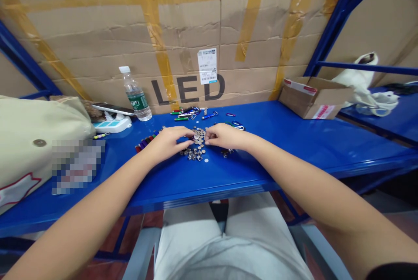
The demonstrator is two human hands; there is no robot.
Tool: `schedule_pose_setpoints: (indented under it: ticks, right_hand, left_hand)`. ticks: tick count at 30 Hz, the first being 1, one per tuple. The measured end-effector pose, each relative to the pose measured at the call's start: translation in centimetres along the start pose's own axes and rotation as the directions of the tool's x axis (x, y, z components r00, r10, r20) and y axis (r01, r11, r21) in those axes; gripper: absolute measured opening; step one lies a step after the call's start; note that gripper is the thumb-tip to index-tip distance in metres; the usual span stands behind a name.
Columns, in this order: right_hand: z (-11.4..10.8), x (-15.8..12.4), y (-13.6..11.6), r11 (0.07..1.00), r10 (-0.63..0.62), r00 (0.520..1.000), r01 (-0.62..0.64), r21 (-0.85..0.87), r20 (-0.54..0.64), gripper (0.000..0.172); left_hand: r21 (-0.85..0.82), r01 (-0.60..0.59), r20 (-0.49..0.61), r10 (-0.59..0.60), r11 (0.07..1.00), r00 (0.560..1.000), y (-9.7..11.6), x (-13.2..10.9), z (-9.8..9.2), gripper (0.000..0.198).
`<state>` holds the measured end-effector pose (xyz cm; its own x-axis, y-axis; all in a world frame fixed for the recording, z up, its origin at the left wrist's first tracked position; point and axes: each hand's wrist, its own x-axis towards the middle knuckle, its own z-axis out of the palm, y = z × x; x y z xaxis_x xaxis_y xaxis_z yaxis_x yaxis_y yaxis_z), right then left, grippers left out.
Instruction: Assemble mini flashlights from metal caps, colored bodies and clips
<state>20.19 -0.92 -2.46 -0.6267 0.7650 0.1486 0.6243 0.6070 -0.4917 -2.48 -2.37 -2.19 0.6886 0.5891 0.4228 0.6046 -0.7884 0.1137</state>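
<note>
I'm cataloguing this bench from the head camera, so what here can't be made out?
In the head view:
Small metal pieces: too small to identify, partly covered by the left hand and right hand.
Patch beside the cream bag: pixelated, unreadable.
White label: print too small to read.
Cream bag: cut off by the left edge.
</note>
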Motion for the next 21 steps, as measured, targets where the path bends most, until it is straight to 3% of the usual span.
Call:
schedule_pose_setpoints:
  ticks: [5,10,15,17,21]
  right_hand:
    - [-0.2,-0.2,-0.5,0.922,-0.061,0.989,0.108,0.373,-0.135,0.018]
    - [0.9,0.3,-0.9,0.916,-0.041,0.980,0.114,0.385,-0.193,0.020]
    - [0.9,0.2,-0.8,0.918,-0.014,0.945,0.141,0.370,-0.327,0.013]
    - [0.6,-0.1,-0.8,0.955,-0.040,0.956,0.122,0.271,-0.290,0.009]
    - [0.5,-0.8,-1.3,0.995,-0.103,0.993,0.102,-0.024,-0.060,0.011]
  left_hand:
    - [-0.016,0.008,0.022,-0.008,1.000,1.000,0.1,-0.1,0.1,0.026]
    - [-0.043,-0.009,0.012,0.009,0.999,1.000,0.3,-0.1,0.1,0.025]
    - [-0.061,0.030,-0.009,-0.031,0.998,0.999,0.2,-0.1,0.1,0.025]
    - [-0.051,0.032,-0.015,-0.033,0.998,0.999,0.1,-0.1,0.0,0.025]
    - [-0.020,0.035,-0.022,-0.036,0.999,0.999,0.1,-0.1,-0.2,0.025]
